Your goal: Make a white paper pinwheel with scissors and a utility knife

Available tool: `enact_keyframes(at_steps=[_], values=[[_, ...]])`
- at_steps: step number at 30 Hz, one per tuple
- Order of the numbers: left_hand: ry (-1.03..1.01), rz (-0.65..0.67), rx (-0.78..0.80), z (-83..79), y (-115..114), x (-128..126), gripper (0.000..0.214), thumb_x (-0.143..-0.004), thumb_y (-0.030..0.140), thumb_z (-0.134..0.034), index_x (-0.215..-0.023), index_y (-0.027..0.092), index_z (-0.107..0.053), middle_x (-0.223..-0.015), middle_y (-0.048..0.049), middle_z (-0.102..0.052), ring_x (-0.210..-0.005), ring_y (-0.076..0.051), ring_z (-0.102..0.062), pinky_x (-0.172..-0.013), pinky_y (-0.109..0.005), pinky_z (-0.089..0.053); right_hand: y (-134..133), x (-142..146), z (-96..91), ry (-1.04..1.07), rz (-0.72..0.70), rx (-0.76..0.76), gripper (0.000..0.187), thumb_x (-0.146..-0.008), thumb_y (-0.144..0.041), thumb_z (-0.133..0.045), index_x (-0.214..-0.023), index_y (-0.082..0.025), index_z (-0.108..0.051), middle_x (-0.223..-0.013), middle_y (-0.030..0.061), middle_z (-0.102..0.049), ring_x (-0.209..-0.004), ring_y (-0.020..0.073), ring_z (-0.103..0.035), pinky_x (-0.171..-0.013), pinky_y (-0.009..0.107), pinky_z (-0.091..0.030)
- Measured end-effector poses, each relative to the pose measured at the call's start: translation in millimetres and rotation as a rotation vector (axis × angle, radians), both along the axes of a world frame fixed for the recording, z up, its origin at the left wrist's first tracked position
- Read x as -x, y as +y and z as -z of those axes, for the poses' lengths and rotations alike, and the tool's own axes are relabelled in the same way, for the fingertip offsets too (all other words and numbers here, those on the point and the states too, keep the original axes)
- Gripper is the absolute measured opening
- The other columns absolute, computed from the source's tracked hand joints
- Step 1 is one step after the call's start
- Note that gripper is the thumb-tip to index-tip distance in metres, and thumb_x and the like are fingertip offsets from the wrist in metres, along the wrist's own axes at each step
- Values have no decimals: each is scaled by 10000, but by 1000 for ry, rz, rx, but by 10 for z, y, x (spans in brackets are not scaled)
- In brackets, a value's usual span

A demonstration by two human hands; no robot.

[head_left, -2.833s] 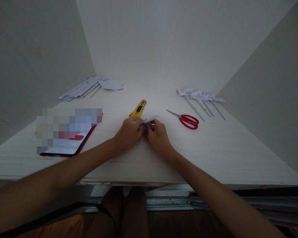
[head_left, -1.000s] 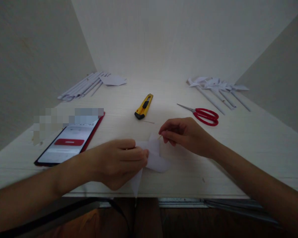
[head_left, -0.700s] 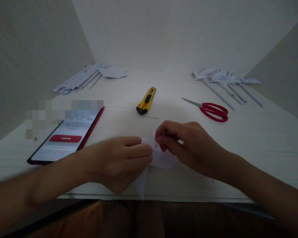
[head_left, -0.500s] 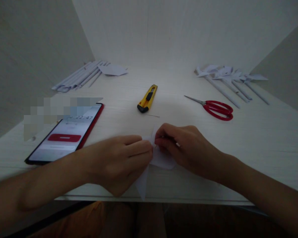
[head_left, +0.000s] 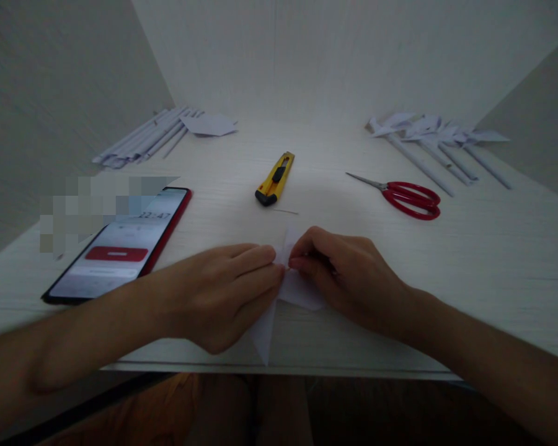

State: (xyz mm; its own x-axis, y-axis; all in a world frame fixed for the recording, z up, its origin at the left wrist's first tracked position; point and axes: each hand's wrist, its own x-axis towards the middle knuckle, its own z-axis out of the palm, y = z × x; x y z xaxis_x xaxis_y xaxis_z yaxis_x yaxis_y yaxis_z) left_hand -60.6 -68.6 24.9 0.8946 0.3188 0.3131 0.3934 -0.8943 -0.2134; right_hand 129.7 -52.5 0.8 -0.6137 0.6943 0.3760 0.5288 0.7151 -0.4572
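A folded white paper (head_left: 300, 297) with pointed flaps is between my hands near the table's front edge. My left hand (head_left: 223, 291) is closed on its left side, fingers pressed together, and one flap hangs below them. At the paper's middle, the thumb and forefinger of my right hand (head_left: 348, 272) pinch together. A tiny pale tip shows at those fingertips, too small to name. Just beyond the hands lies a thin stick (head_left: 284, 212), with a yellow utility knife (head_left: 275, 179) behind it.
Red-handled scissors (head_left: 411, 199) lie to the right. A phone (head_left: 116, 254) with a lit screen lies on the left. Rolled paper sticks (head_left: 139, 139) and a flat paper sheet (head_left: 210, 124) are at the back left. Several paper pinwheels (head_left: 423, 129) on sticks lie at the back right.
The view has shifted slightly, so the things on the table sit a little higher. Both hands keep their hold at the paper, with only small finger movement.
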Motion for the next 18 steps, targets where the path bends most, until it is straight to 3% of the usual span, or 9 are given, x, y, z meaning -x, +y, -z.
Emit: enact_keyframes(at_steps=[9, 18], values=[[-13, 16, -48, 33, 23, -3, 396, -835, 56, -312, -646, 170, -640, -671, -26, -614, -641, -127, -498, -597, -233, -449, 4, 7, -3, -19, 13, 13, 63, -816, -140, -446, -795, -139, -506, -637, -10, -564, -539, 68, -481, -522, 179, -342], [82, -57, 44, 1, 9, -20, 350, -832, 92, -332, -684, 171, -638, -681, -26, -619, -667, -130, -508, -616, -233, -460, 7, 18, 12, -25, 22, -3, 71, -821, -147, -439, -803, -138, -508, -628, -12, -556, -534, 68, -474, -520, 183, -337]])
